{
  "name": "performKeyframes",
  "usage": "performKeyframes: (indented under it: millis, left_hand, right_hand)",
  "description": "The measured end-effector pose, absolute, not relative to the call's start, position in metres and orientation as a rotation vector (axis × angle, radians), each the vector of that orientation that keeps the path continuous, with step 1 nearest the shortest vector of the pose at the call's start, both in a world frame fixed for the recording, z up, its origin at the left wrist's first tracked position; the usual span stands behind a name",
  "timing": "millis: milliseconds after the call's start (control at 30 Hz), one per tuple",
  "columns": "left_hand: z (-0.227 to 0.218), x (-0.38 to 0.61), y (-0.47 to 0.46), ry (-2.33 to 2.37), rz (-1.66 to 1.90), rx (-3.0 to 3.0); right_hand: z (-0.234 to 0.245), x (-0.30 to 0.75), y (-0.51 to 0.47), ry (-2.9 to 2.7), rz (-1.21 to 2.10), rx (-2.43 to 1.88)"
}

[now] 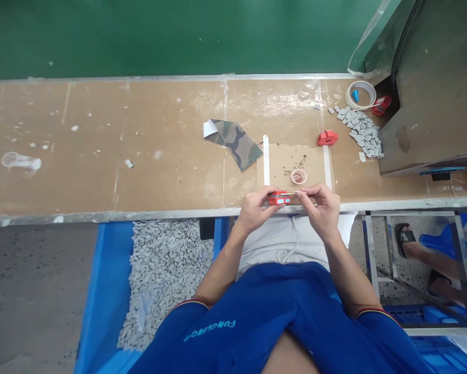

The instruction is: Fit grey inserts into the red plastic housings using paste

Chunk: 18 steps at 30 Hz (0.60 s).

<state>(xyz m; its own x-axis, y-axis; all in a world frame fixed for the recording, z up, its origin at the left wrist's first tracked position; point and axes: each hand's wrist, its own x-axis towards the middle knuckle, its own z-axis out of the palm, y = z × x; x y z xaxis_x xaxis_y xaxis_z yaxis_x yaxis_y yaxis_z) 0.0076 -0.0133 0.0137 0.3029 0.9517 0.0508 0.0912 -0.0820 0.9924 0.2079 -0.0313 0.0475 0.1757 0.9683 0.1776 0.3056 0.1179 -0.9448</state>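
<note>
My left hand is closed around a small red plastic part at the front edge of the brown workbench. My right hand pinches a thin stick-like tool whose tip meets the red part. Both hands touch at the part, just in front of a small round cup that sits between two white strips.
A second red part and a heap of several small grey pieces lie at the right. A tape roll sits near a metal machine. A camouflage cloth lies centre. A blue bin of grey pieces stands below. Another person's sandalled feet are at the right.
</note>
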Motion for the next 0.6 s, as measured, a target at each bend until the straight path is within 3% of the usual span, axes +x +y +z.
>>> performKeyframes:
  millis: [433,600]
  left_hand:
    - [0.012,0.007,-0.013,1.004,0.987,1.351]
    - [0.010,0.006,-0.013,0.975,0.978,1.324]
  right_hand:
    - [0.053,0.211,-0.031,-1.303,0.804,-1.390]
    - [0.051,0.225,-0.015,-1.297,0.558,-1.387]
